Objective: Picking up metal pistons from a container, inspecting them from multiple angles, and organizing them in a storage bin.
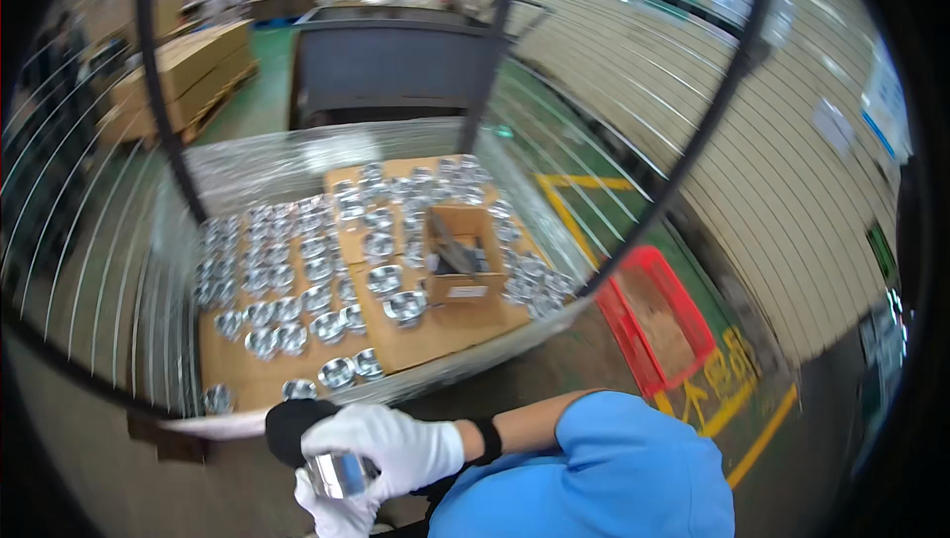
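Close to my body, at the lower left, I hold a shiny metal cylindrical part point(338, 476) between both white-gloved hands. My right hand point(391, 444) curls over it from above and the right, with a black band round the wrist. Below it my left hand point(336, 513) grips from underneath, partly cut off by the lower edge. A rounded black thing point(290, 429) lies right beside my right hand; its kind does not show. Beyond my hands, many similar shiny metal parts point(384, 281) stand in rows on brown cardboard point(406, 345) in a film-wrapped bin.
Among the parts stands an open cardboard box point(465, 291) with dark pieces in it. Dark posts point(683, 142) rise at the bin's corners. A red crate point(618, 315) sits on the floor to the right. Behind are a grey container point(396, 68) and stacked cartons point(188, 73).
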`<state>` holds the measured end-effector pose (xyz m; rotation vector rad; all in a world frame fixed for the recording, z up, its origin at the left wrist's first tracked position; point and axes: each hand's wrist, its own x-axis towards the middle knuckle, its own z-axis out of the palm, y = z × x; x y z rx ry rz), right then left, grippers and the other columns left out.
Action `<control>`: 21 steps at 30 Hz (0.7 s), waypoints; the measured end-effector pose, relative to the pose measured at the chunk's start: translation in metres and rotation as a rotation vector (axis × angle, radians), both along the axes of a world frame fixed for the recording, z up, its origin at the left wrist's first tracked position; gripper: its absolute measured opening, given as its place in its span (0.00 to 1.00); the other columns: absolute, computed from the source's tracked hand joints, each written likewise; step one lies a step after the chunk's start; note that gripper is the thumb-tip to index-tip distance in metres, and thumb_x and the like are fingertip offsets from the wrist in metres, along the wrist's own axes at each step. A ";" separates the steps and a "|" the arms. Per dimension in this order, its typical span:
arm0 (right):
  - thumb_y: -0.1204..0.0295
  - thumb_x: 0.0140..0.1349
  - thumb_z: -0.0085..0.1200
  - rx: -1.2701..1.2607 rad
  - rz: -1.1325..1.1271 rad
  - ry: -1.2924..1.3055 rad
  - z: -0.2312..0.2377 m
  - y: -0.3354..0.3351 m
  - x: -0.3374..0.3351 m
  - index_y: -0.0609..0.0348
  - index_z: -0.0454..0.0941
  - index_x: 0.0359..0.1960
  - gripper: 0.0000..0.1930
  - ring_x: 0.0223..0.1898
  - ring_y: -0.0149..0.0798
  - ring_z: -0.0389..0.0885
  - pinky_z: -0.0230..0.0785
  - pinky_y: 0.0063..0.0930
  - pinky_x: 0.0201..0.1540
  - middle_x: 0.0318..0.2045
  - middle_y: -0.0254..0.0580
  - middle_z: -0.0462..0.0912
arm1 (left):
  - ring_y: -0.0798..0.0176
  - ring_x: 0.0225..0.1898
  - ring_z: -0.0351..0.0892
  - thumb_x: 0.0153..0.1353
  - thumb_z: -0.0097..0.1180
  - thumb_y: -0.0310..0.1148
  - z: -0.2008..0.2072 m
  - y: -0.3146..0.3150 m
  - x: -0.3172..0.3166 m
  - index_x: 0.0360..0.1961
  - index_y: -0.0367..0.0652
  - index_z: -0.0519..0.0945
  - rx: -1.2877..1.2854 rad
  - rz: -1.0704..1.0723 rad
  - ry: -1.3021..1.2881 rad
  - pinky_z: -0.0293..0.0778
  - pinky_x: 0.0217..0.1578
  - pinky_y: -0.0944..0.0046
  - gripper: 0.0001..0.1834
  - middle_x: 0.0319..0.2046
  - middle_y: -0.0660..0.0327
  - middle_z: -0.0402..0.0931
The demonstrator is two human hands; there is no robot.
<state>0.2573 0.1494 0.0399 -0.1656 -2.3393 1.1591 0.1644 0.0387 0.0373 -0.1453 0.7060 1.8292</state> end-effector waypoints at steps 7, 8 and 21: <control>0.63 0.49 0.65 0.061 -0.671 -0.340 -0.006 -0.003 0.136 0.49 0.84 0.34 0.11 0.34 0.46 0.83 0.76 0.35 0.38 0.31 0.42 0.84 | 0.57 0.34 0.77 0.70 0.41 0.52 -0.055 0.000 -0.009 0.72 0.51 0.56 0.243 -1.122 0.657 0.75 0.32 0.58 0.33 0.59 0.44 0.70; 0.60 0.53 0.62 -0.042 -0.705 -0.405 -0.016 0.008 0.168 0.50 0.84 0.34 0.11 0.31 0.44 0.83 0.76 0.34 0.36 0.28 0.41 0.84 | 0.57 0.34 0.77 0.70 0.41 0.52 -0.055 0.003 -0.012 0.72 0.51 0.56 0.233 -1.126 0.651 0.75 0.32 0.58 0.33 0.59 0.44 0.70; 0.61 0.53 0.53 -0.115 -2.397 -0.713 -0.088 0.078 0.598 0.67 0.82 0.30 0.18 0.38 0.59 0.83 0.74 0.49 0.41 0.31 0.64 0.82 | 0.60 0.27 0.79 0.69 0.43 0.48 -0.064 0.012 -0.068 0.59 0.29 0.69 0.178 -0.458 0.426 0.78 0.29 0.63 0.30 0.41 0.40 0.80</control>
